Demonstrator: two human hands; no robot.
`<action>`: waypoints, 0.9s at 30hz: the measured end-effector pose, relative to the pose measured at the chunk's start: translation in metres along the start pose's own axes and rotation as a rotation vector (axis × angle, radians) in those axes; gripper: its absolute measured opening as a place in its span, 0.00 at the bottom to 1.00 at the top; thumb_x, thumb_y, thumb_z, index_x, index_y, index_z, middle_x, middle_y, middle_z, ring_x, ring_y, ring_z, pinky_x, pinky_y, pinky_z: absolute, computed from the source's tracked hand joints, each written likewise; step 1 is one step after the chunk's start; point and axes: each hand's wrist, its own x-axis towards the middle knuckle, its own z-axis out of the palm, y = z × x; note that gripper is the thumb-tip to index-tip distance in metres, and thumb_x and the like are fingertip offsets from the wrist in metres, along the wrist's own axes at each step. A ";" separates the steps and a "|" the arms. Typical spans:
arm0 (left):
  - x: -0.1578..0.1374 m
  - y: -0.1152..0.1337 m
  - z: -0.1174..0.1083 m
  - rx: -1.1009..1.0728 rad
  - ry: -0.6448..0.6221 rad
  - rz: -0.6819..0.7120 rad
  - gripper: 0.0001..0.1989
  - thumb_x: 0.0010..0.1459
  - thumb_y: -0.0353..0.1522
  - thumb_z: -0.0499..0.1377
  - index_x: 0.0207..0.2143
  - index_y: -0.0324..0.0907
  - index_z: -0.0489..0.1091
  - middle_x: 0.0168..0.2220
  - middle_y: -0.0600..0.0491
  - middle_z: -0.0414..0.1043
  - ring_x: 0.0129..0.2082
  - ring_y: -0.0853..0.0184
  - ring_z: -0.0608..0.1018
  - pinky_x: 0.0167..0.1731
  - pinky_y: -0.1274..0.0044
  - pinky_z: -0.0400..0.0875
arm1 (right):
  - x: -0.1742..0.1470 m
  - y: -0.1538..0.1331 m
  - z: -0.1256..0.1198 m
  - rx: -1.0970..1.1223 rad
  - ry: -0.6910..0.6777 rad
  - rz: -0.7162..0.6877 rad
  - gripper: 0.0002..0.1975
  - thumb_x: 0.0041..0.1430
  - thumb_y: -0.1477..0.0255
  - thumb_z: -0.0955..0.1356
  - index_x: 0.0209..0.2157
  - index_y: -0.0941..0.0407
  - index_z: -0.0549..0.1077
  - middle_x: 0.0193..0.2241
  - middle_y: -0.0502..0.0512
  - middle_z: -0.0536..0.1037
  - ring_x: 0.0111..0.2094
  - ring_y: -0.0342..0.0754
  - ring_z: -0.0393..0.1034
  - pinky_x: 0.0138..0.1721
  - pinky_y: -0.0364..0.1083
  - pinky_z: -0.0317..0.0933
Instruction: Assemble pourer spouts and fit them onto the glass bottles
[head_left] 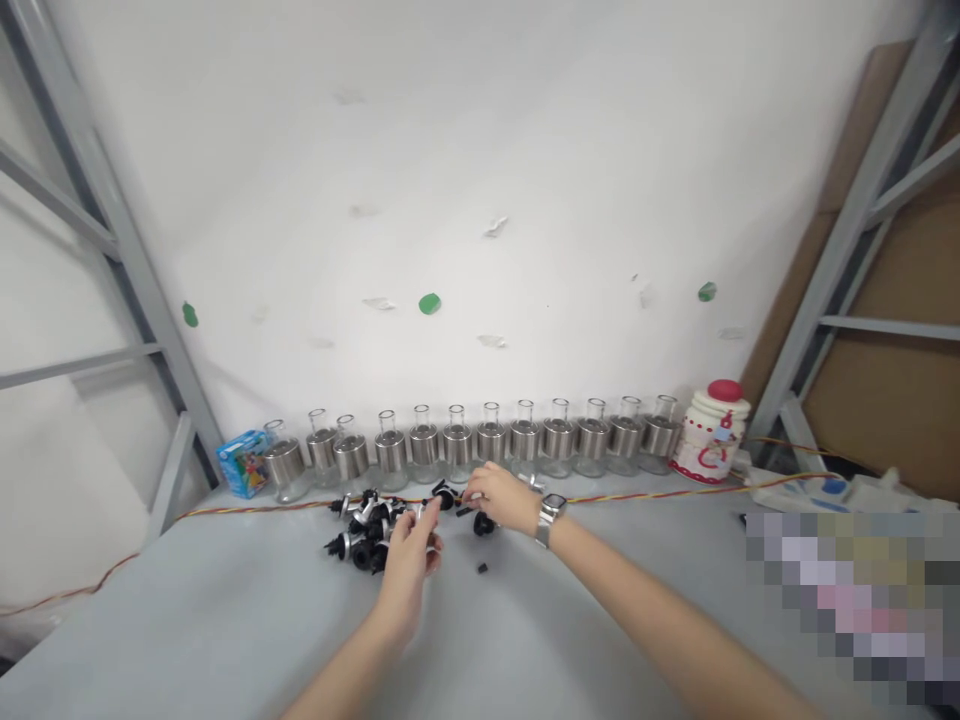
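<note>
A row of glass bottles (pixel 457 440) is lined along the wall at mid-frame, behind a striped cable (pixel 645 494). Black pourer caps (pixel 365 535) are heaped on the table (pixel 225 620) left of centre. One cap (pixel 444 495) is pinched by the right hand (pixel 501 497); the left hand (pixel 411 555) is curled, its grip unclear.

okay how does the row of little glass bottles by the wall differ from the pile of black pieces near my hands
The glass bottles stand upright in a neat line along the wall; the black pieces lie jumbled in a loose heap. The bottles are clear glass with silver metal collars, while the pieces are dark and smaller. The left hand and right hand are at the pieces, not the bottles. Both rest on the grey table.
</note>
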 end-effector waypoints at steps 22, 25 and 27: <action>-0.005 -0.003 0.005 -0.021 -0.155 -0.061 0.18 0.45 0.43 0.58 0.32 0.37 0.70 0.27 0.53 0.65 0.22 0.71 0.70 0.21 0.79 0.61 | -0.030 -0.010 -0.015 0.571 0.040 0.225 0.14 0.55 0.73 0.61 0.45 0.60 0.63 0.28 0.53 0.74 0.27 0.42 0.69 0.28 0.41 0.61; -0.008 -0.005 0.007 -0.077 -0.204 -0.087 0.19 0.45 0.45 0.58 0.30 0.37 0.70 0.30 0.51 0.68 0.25 0.69 0.71 0.26 0.76 0.65 | -0.062 -0.009 -0.018 0.908 0.071 0.268 0.16 0.52 0.69 0.64 0.42 0.60 0.66 0.25 0.51 0.73 0.24 0.41 0.67 0.27 0.41 0.60; -0.010 -0.005 0.009 -0.090 -0.266 -0.116 0.17 0.43 0.43 0.61 0.29 0.38 0.69 0.32 0.50 0.70 0.29 0.66 0.74 0.31 0.74 0.67 | -0.077 -0.008 -0.017 1.230 0.112 0.332 0.14 0.47 0.66 0.68 0.35 0.60 0.70 0.23 0.50 0.71 0.23 0.41 0.65 0.26 0.42 0.59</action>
